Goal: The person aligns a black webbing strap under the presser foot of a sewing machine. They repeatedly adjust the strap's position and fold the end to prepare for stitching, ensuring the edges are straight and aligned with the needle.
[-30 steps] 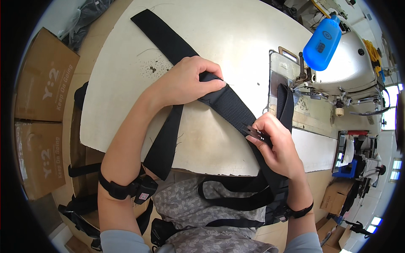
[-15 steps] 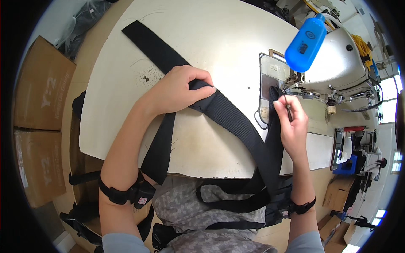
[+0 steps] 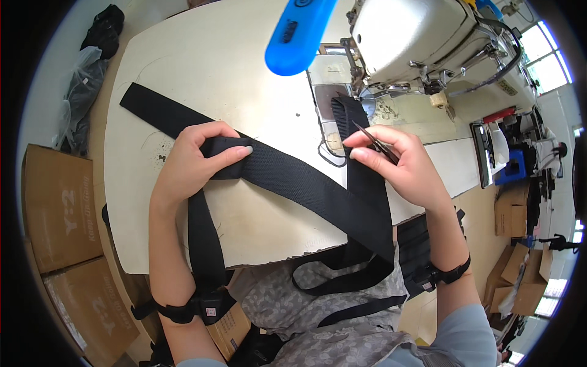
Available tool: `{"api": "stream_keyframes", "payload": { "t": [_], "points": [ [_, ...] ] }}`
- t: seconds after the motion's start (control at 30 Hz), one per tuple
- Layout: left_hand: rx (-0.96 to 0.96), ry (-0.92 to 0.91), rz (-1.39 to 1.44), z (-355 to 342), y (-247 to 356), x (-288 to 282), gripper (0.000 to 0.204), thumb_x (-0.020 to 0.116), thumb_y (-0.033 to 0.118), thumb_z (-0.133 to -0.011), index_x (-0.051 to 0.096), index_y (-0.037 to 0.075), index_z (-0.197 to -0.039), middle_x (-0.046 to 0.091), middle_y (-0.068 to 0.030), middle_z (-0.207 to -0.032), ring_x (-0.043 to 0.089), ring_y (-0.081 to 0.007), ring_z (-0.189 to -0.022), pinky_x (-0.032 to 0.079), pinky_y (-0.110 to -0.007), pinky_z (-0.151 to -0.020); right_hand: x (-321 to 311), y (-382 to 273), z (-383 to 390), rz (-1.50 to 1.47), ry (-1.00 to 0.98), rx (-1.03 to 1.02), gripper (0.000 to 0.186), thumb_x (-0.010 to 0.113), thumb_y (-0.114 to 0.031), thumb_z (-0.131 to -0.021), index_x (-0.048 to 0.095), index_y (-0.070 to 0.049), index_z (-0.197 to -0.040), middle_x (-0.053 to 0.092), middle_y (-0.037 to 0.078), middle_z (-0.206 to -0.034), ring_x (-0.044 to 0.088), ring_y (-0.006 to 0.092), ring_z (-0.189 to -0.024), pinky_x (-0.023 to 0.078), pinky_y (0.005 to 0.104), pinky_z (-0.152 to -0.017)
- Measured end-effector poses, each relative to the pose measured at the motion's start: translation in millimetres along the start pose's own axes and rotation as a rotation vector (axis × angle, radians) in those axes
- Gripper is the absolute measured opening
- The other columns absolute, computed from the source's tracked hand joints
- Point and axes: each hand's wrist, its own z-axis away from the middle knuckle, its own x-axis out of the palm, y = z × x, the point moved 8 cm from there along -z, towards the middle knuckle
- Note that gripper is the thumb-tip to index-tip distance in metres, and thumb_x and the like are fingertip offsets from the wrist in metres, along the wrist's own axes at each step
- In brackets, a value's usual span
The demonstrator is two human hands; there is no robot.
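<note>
- Now your right hand (image 3: 403,165) has left the middle of the strap, where it was a second ago, and is close in front of the sewing machine (image 3: 416,43); that seems to shift the work to the stretch beside the needle.
- Your left hand (image 3: 199,156) keeps its place on the webbing, left of the machine, so that part looks steadied while the other hand is free to work.
- Your view has swung too, bringing the machine nearer the middle.
- Left thumb and fingers are closed on the black strap (image 3: 299,183), pinching it at a smoother, overlapped patch.
- Right thumb and fingers are drawn in around a slim dark cutting tool (image 3: 380,147), its pointed tip facing the machine; whether they also grip the webbing, you can't tell from here.
- The strap runs slantwise across the pale table (image 3: 269,223), left of the machine; a second stretch (image 3: 367,189) reaches up to the needle area, its end folded over.
- It is flat, wide and matt, finely ribbed across, bending in soft curves.
- Table: smooth, hard, chipped along the edge nearest you; wispy loose threads (image 3: 147,67) lie far left of the machine.
</note>
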Motion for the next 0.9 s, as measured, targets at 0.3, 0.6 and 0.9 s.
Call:
{"api": "stream_keyframes", "payload": {
  "t": [0.3,0.6,0.9],
  "points": [
    [0.06,0.028,-0.073,4,7,-3,0.015,0.075,0.008,-0.08,0.062,0.001,-0.081,0.059,0.0023,-0.074,0.053,-0.0057,-0.071,0.042,-0.021,-0.066,-6,16,78,0.184,-0.086,0.158,0.035,0.08,-0.027,-0.077,0.063,-0.002,-0.096,0.064,0.009,-0.091,0.064,0.0256,-0.083,0.05,0.0332,-0.073],
    [0.054,0.094,-0.177,2,10,-4,0.012,0.072,0.006,-0.082,0.061,0.0,-0.081,0.058,0.0023,-0.074,0.052,-0.0061,-0.072,0.041,-0.021,-0.068,-5,23,100,0.229,-0.159,0.191,0.035,0.078,-0.027,-0.079,0.058,-0.002,-0.094,0.059,0.011,-0.087,0.061,0.0275,-0.079,0.048,0.0354,-0.07],
    [-0.019,0.033,-0.1,10,9,6,0.016,0.07,0.004,-0.084,0.056,0.003,-0.077,0.057,0.0028,-0.071,0.051,-0.0042,-0.068,0.039,-0.02,-0.066,-55,14,104,0.084,-0.164,0.313,0.03,0.073,-0.025,-0.085,0.057,-0.001,-0.093,0.066,0.012,-0.079,0.062,0.0212,-0.07,0.047,0.0321,-0.065]
  ]
}}
